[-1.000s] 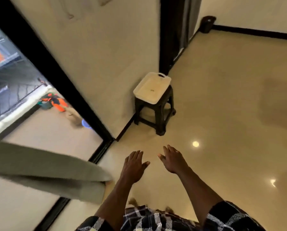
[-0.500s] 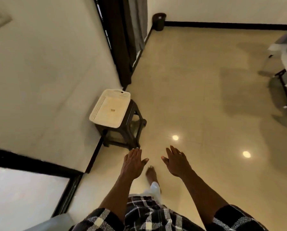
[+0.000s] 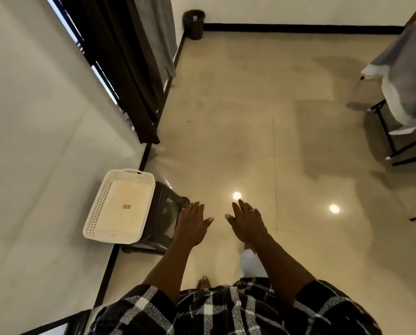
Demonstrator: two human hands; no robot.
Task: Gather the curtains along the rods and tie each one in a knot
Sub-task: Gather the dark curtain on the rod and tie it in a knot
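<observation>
Glossy cream floor fills most of the view, with two ceiling lights reflected in it. Both my hands are held out low in front of me, palms down, fingers straight and loosely spread, grasping nothing: the left hand at lower centre, the right hand just beside it.

The curtains hang at the upper left of the frame, well apart from my hands: a dark curtain against the window wall and a grey curtain beside it, nearer the corner where a small bin stands. Neither looks tied; the rod is out of view.

Between me and them, at the left, a white basket sits on a dark stool, close to my left hand. I judge the stool is the main hazard: walking along the wall, I could clip its leg and tip the basket off. The polished floor may also be slick, and tugging the fabric hard could strain a rod I cannot see.
</observation>
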